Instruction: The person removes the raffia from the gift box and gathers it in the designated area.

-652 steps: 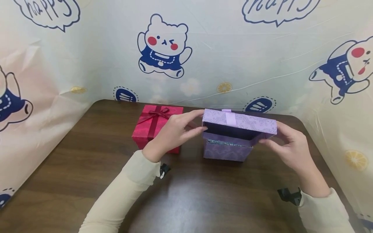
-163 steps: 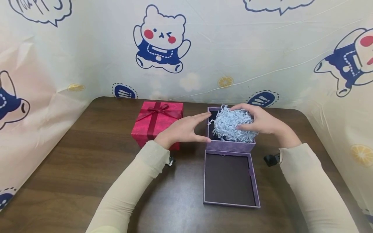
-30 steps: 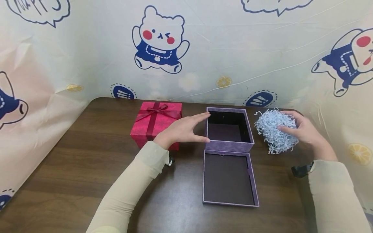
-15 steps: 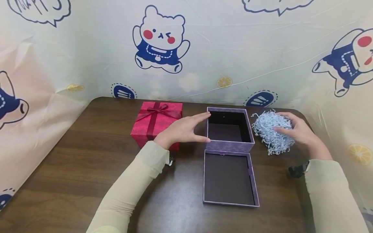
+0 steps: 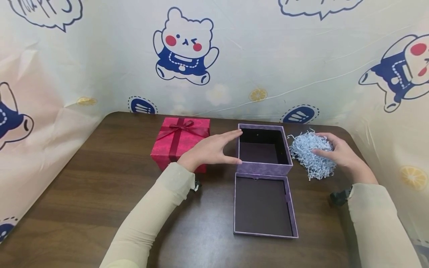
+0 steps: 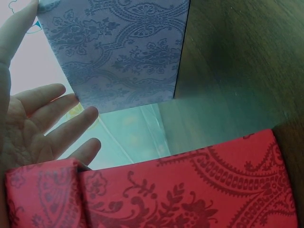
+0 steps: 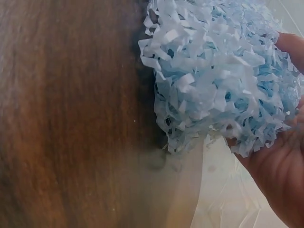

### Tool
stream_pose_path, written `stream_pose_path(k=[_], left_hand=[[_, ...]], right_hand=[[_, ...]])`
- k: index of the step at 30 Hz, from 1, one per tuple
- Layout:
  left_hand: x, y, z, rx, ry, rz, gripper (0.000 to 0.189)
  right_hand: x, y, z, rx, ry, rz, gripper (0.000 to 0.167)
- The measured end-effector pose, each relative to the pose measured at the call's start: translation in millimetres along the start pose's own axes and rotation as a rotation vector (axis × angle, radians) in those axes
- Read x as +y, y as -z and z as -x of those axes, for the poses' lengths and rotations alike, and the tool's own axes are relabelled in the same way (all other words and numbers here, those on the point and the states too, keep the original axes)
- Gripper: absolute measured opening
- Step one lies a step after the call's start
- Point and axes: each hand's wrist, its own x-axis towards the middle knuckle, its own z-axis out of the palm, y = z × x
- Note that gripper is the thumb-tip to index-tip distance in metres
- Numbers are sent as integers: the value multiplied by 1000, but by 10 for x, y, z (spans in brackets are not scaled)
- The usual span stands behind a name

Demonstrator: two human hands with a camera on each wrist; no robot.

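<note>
In the head view my right hand (image 5: 342, 152) grips a clump of pale blue shredded paper (image 5: 311, 154) low over the table, right of the purple box. The right wrist view has this shredded paper (image 7: 223, 76) close up, with fingers and thumb around its side. My left hand (image 5: 212, 149) is spread with straight fingers, its fingertips at the left wall of the purple gift box (image 5: 264, 168). That box stands uncovered, its dark inside bare. In the left wrist view the hand (image 6: 47, 123) lies beside the patterned purple box (image 6: 118, 52), holding nothing.
A purple lid (image 5: 263, 208) lies inside up in front of the box. Left of the box stands a red gift box (image 5: 161, 149) with a dark red ribbon bow, partly behind my left hand. Printed cloth (image 5: 248, 59) hangs along the table's back and sides.
The shredded paper has come out of the purple box to its right; in the last second my right hand has shifted it slightly left and down. My left hand stays put.
</note>
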Motion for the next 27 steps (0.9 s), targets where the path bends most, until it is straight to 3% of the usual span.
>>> stream_pose_path(k=[13,27], left_hand=[[-15,-24,-8,0,9,5,96],[-31,16,46,31,-64,51,91]], right_hand=[[33,19,37,-33,23,56,67],[-81,142,150,-9,102,122,67]])
